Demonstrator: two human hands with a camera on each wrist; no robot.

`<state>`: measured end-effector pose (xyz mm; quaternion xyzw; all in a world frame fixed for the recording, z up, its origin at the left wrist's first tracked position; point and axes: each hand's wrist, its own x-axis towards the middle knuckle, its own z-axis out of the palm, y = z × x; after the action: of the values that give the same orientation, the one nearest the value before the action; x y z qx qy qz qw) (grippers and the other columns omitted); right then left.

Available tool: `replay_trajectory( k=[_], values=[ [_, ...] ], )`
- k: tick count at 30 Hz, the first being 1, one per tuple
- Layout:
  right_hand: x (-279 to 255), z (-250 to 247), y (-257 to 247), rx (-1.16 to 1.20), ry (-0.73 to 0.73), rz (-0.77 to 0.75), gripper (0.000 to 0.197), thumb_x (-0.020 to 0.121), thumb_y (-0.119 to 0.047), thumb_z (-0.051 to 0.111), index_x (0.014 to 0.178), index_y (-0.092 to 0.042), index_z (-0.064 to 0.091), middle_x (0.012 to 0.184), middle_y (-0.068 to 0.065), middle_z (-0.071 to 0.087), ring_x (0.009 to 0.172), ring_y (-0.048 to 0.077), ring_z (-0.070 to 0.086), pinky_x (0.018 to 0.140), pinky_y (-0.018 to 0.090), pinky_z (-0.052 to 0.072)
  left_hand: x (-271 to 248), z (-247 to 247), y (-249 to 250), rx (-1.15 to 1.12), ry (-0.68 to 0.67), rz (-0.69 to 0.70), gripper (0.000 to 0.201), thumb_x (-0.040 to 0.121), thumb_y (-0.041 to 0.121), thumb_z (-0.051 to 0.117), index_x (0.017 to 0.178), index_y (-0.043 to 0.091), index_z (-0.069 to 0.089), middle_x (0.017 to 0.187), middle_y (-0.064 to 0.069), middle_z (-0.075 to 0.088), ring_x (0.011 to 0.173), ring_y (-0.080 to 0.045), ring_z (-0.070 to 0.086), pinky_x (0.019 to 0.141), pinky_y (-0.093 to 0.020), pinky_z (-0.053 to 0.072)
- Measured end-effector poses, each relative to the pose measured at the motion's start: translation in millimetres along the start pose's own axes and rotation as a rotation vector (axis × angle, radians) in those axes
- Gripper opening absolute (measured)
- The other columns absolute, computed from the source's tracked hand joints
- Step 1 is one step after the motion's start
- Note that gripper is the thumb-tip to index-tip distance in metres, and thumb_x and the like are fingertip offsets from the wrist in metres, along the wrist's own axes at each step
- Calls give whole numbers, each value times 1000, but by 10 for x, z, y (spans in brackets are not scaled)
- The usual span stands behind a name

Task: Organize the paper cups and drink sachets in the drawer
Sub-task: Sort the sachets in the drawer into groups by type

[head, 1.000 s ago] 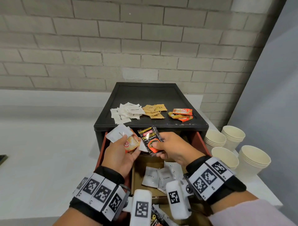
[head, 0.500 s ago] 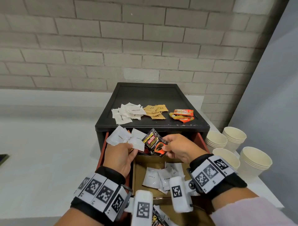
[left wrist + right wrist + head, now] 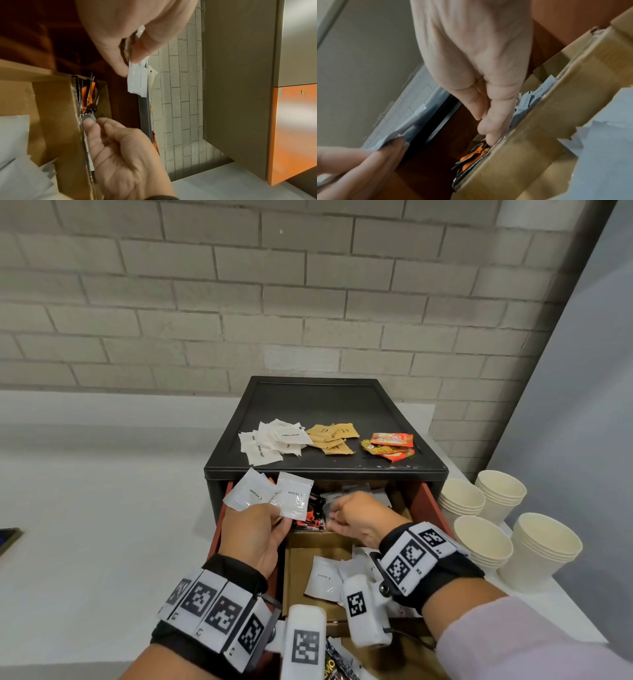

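Note:
My left hand [image 3: 274, 517] holds a fan of white cream sachets [image 3: 274, 496] just above the open red drawer's [image 3: 430, 505] back left corner; the left wrist view shows them [image 3: 137, 81] pinched under the thumb. My right hand [image 3: 334, 515] reaches down into the back cardboard compartment. Its fingertips [image 3: 488, 138] pinch the end of a black and orange sachet [image 3: 310, 513] among others like it [image 3: 471, 158]. More cream sachets [image 3: 323, 577] lie in the middle compartment. Stacks of paper cups [image 3: 483, 535] stand to the right of the drawer unit.
On the black cabinet top [image 3: 315, 402] lie a pile of white sugar sachets [image 3: 274, 440], a pile of brown sachets [image 3: 330, 436] and red-orange sachets [image 3: 390, 443]. Cardboard dividers [image 3: 318, 542] split the drawer. A brick wall rises behind and a grey panel stands at right.
My right hand has carried the black and orange sachet from in front of the cabinet down into the back compartment. My left hand still holds the cream sachets, and the orange sachet it held no longer shows.

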<state>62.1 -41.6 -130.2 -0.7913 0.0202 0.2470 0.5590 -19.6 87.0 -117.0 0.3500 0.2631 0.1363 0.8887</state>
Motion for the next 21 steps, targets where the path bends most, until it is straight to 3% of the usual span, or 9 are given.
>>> replay_trajectory(
  k=[3, 5, 7, 9, 11, 14, 16, 18, 21],
  values=[
    [-107, -29, -76, 57, 5, 67, 26, 94, -3, 47, 117, -1, 60, 102, 11, 60, 77, 13, 57, 59, 18, 48, -29, 12, -1, 7, -41, -12, 43, 90, -15, 40, 126, 8, 47, 124, -12, 53, 112, -28, 54, 54, -24, 56],
    [-193, -50, -127, 71, -10, 40, 23, 95, -15, 52, 114, -9, 62, 96, 6, 65, 72, 11, 58, 61, 20, 47, -38, 24, 1, 24, -75, -37, 46, 89, -16, 39, 126, 10, 47, 121, -14, 54, 109, -29, 56, 60, -29, 57],
    [-309, -57, -176, 95, -78, -26, 23, 94, -24, 54, 113, -14, 63, 92, 2, 68, 72, 10, 59, 63, 22, 46, -50, 25, -4, 80, -104, -84, 44, 89, -16, 40, 124, 9, 48, 119, -16, 56, 94, -26, 59, 66, -32, 56],
    [-419, -53, -208, 73, -96, -102, 18, 94, -22, 53, 109, -18, 64, 91, 0, 69, 72, 9, 60, 60, 20, 45, -70, 39, -16, 141, -108, -141, 43, 88, -16, 42, 125, 8, 48, 118, -17, 57, 88, -24, 59, 59, -30, 58],
    [-480, -53, -248, 66, -60, -133, 16, 94, -18, 51, 104, -18, 64, 90, 2, 69, 69, 9, 58, 57, 18, 43, -81, 48, -27, 193, -113, -168, 43, 88, -16, 44, 125, 6, 47, 117, -19, 58, 89, -25, 59, 53, -27, 57],
    [-575, -76, -347, 132, -21, -35, 17, 95, -25, 50, 101, -15, 62, 84, 4, 62, 64, 11, 51, 55, 21, 40, -99, 37, -3, 229, -121, -204, 43, 87, -16, 45, 126, 4, 47, 109, -18, 57, 92, -28, 59, 51, -27, 56],
    [-600, -123, -332, 88, -18, -66, 19, 94, -29, 52, 104, -16, 62, 86, 3, 61, 67, 10, 51, 55, 21, 40, -128, 35, -2, 263, -152, -241, 47, 87, -16, 44, 129, 6, 45, 118, -20, 55, 100, -31, 59, 49, -27, 57],
    [-621, -175, -272, -84, -26, -216, 15, 90, -19, 59, 104, -19, 63, 83, -2, 63, 66, 6, 54, 53, 17, 41, -162, 47, -21, 298, -191, -252, 50, 87, -17, 43, 131, 8, 44, 118, -19, 55, 99, -31, 59, 46, -26, 56],
    [-656, -238, -208, -310, -120, -295, 36, 84, 2, 58, 113, -18, 61, 82, 5, 62, 65, 9, 56, 58, 18, 47, -185, 69, -28, 295, -244, -207, 52, 86, -21, 39, 128, 8, 47, 104, -16, 58, 90, -29, 60, 52, -36, 57]
  ],
)
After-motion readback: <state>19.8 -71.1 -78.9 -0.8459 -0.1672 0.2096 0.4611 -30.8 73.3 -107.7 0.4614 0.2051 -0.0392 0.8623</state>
